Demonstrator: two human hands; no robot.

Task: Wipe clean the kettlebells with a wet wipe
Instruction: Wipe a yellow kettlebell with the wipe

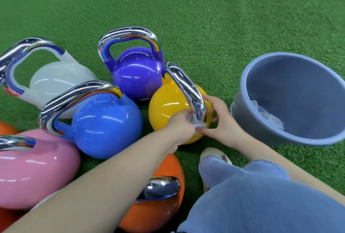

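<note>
Wiping the chrome handle of the round yellow kettlebell (168, 109)

My left hand (180, 127) pinches the white wet wipe (198, 123) against the near handle end; my right hand (221, 120) curls around the handle's right side. It sits mid-floor, heavy and slick, so I steady it by the handle.

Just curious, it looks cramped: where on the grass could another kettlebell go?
Open turf stretches beyond the purple kettlebell and behind the grey bucket. A smaller strip lies nearer than the bucket, on the right. The left is crowded: white, blue and pink kettlebells sit packed together.
</note>
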